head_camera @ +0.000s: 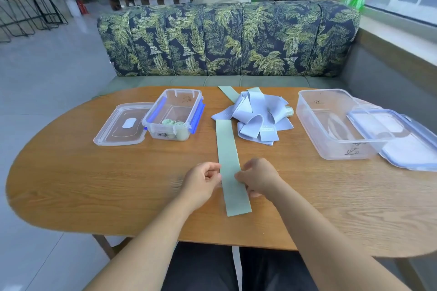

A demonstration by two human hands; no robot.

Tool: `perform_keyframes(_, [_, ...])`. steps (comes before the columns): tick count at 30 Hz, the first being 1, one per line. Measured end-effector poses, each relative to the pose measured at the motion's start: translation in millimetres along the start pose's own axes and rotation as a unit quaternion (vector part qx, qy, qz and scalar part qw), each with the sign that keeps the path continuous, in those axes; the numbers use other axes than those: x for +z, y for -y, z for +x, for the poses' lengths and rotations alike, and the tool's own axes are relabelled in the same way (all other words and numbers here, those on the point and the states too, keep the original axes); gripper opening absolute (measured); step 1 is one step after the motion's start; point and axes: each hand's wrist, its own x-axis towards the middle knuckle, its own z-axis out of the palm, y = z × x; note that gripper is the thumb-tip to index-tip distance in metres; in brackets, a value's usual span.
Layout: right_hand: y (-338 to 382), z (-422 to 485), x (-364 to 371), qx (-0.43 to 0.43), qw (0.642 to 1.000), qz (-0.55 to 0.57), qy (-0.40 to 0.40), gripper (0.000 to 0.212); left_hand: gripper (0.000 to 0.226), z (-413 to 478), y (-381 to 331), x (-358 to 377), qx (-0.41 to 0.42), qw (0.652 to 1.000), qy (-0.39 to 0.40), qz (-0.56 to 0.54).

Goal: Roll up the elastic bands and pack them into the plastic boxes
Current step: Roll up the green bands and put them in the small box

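A green band (227,144) lies flat on the wooden desk (94,184), running straight away from the person, with both bare hands at its near half. The right hand (259,178) has its grip closed on the band's right edge, fingertips curled over the fabric. The left hand (203,179) is curled at the band's left edge with its fingertips against it. Blur hides whether its grip holds the fabric. The band's near end lies loose just past the hands, not yet rolled. Its far end meets a loose pile (253,116) of pale blue bands, just right of it. Left of the band stands a small box (182,90) of clear plastic with blue clips, holding green rolls (173,122). The small lid (118,130) lies flat farther left, touching that box. Well right of the band, beyond the pile, is a big box (307,120), also clear, with the big lid (406,149) against its right side. Beyond the band's far end, behind the desk, is a leaf-print sofa (227,38).
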Motion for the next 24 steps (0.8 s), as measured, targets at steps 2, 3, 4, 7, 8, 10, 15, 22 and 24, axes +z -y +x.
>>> perform_keyframes(2, [-5.0,-2.3,-8.4,-0.021,0.991,-0.12,-0.05,0.016,0.024,-3.1,1.6,-1.7,0.014,1.0,-0.001,0.018])
perform_keyframes(3, [-8.6,-2.9,-12.3,-0.024,0.989,-0.134,-0.054,0.016,0.025,-3.9,2.0,-2.3,0.019,1.0,0.0,0.024])
perform_keyframes(4, [-13.2,-3.5,-15.2,-0.026,0.99,-0.131,-0.049,0.015,0.026,-4.3,2.4,-2.7,0.022,0.999,0.001,0.029])
perform_keyframes(7, [-23.1,-7.6,-13.7,-0.046,0.992,-0.118,-0.021,0.014,0.027,-3.5,3.1,-1.0,0.029,0.999,0.003,0.032])
perform_keyframes(8, [-24.9,-8.7,-11.2,-0.054,0.99,-0.127,-0.018,0.016,0.029,-2.9,3.9,0.1,0.031,0.999,0.006,0.033])
perform_keyframes(10, [-26.0,-10.0,-6.5,-0.063,0.985,-0.16,-0.029,0.019,0.036,-2.4,4.7,2.5,0.034,0.998,0.015,0.042])
perform_keyframes(15, [-25.0,-4.9,-3.4,-0.073,0.979,-0.187,-0.044,0.021,0.047,0.9,4.1,5.5,0.042,0.996,0.027,0.069])
perform_keyframes(22, [-47.3,-18.0,-5.1,-0.212,0.974,-0.035,0.068,0.01,0.044,5.4,5.5,6.2,0.061,0.993,0.013,0.099])
perform_keyframes(24, [-53.1,-22.8,-4.9,-0.246,0.962,-0.059,0.101,0.015,0.044,5.5,5.2,5.7,0.064,0.993,0.011,0.104])
